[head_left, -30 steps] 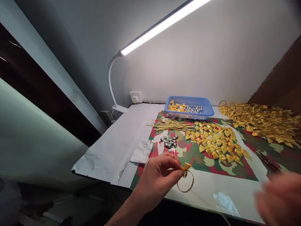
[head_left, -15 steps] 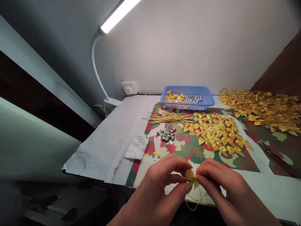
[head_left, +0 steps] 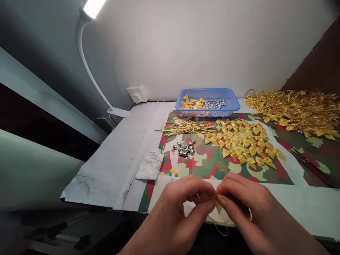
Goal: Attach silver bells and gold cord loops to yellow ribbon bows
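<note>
At the table's front edge, my left hand (head_left: 187, 209) and my right hand (head_left: 243, 205) meet with thumbs and index fingers pinched. Between them is a yellow ribbon bow (head_left: 219, 207), mostly hidden by the fingers; one pointed tail shows below. My left fingertips close on the bow. The right thumb and index finger pinch a thin golden cord at the bow's middle. A loop of this cord (head_left: 223, 232) hangs beneath the hands. Beyond them lie several silver beads (head_left: 185, 151), a bundle of gold cords (head_left: 186, 128) and many yellow bows (head_left: 243, 143).
A blue basket (head_left: 207, 112) with bows and silver beads stands against the wall. Scissors (head_left: 309, 164) lie at right, below a heap of golden corded bows (head_left: 300, 109). Crumpled white paper (head_left: 150, 165) lies at left; a lamp (head_left: 87, 67) stands behind it.
My hands have drawn closer together, and the fingers now cover most of the bow. The camera view has shifted slightly; the things on the table stay in place.
</note>
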A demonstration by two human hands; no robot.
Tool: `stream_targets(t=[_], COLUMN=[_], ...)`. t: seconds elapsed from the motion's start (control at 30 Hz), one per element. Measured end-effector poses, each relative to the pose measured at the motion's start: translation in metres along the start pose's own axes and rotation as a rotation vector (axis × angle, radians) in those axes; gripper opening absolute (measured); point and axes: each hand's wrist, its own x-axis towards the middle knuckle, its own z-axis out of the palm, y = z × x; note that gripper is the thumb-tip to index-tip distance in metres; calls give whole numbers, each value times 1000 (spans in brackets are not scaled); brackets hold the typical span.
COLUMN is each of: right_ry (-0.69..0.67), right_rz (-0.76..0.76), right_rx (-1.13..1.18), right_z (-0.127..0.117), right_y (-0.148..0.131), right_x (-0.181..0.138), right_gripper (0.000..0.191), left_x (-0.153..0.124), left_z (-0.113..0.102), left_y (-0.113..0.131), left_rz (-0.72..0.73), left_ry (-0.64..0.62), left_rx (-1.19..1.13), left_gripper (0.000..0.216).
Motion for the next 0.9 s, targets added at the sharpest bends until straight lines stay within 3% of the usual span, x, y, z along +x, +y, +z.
stream_targets(t=[0.1, 0.27, 0.43, 0.63, 0.9], right_ry=[8, 244, 218, 271, 381], right_rz=[-28, -83, -166, -90, -119], right_rx=[-27, -124, -298, 25, 227], right_z=[0, 5, 25, 29, 36], right_y=[3, 7, 9, 4, -2], right_x=[-2, -15, -23, -19, -11], right_gripper=[19, 7, 9, 15, 19], left_x=[3, 2, 0, -2, 2], left_z=[4, 7, 6, 5, 11], left_y=[-1, -10, -9, -8, -10], left_rz=[39, 99, 123, 204, 399], left_ry=[26, 136, 200, 264, 325], left_rx=[53, 82, 24, 20, 153], left_gripper=[14, 12, 13, 18, 23])
